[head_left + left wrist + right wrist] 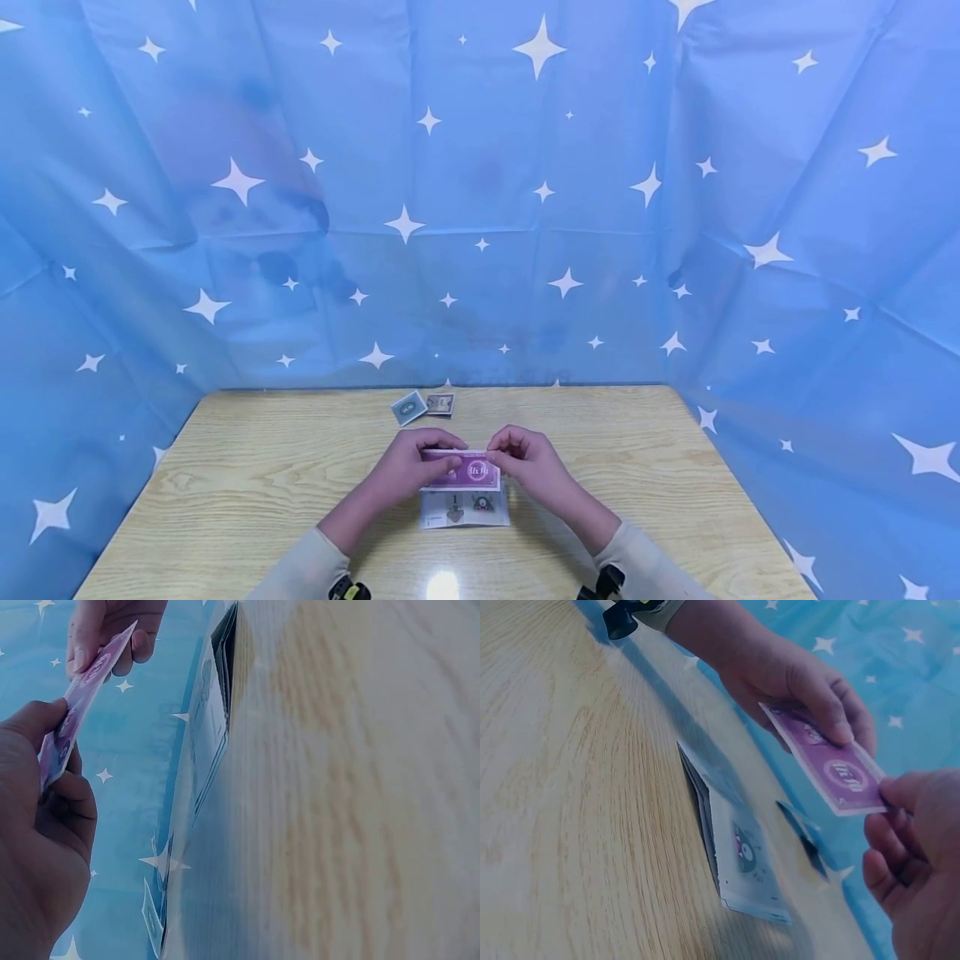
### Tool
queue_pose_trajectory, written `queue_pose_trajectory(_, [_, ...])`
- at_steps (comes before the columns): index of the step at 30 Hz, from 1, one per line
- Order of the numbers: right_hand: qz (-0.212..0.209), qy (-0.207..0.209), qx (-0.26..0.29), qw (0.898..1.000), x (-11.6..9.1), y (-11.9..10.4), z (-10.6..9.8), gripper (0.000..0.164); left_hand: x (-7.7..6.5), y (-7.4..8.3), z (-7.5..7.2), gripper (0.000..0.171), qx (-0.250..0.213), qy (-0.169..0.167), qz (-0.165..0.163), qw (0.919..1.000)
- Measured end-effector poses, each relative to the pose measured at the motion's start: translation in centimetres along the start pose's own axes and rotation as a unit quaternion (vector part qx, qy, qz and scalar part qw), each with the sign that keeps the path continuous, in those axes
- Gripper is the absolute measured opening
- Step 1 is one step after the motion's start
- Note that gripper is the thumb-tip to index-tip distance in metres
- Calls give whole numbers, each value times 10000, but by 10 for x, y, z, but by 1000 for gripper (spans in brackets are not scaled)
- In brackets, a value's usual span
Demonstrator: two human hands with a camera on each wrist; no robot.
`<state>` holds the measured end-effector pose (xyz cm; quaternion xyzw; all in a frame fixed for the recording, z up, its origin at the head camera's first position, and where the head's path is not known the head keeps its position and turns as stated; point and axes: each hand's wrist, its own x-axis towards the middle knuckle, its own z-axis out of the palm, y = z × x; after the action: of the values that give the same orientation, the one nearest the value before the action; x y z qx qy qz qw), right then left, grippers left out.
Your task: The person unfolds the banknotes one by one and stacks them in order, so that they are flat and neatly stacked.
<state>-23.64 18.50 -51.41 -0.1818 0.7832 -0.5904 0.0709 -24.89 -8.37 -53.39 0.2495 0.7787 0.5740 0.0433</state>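
Note:
Between both hands a purple play banknote (474, 472) with a white border is held up over the table. My left hand (414, 463) pinches its left part, thumb on the printed face and fingers behind. At the upper right corner, my right hand (529, 463) pinches the note between thumb and fingers. Below it on the table lies a folded stack of pale notes (465, 510), its printed cartoon figure facing up. The right wrist view shows the stack's (739, 855) layered edges standing slightly apart. Neither hand touches that stack.
Toward the table's (300, 467) far edge lie a greenish folded note (408, 407) and a brownish one (441, 404), side by side. A blue curtain (480, 208) with white stars hangs behind the table and along both sides.

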Motion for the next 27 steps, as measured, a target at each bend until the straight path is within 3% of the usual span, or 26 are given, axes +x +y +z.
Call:
queue_pose_trajectory(4, [68, 133, -62, 9999, -1, 0, 1, 3, -1, -1, -1, 21, 96, 49, -58, 9999])
queue_pose_trajectory(8, [89, 216, -117, 9997, -2, 2, 2, 14, -4, -1, -1, 20, 27, 60, -52, 10000])
queue_pose_trajectory(15, [169, 235, -207, 9994, -4, 5, 0, 12, -11, -3, -2, 24, -278, -22, -114, 9995])
queue_pose_trajectory(23, [333, 189, -281, 9989, -9, 7, -4, 6, -16, -5, -5, 19, 136, -6, -233, 9996])
queue_pose_trajectory(27, [371, 116, -322, 9987, -12, 10, -4, 6, -19, -5, -7, 16, 85, -115, -395, 9991])
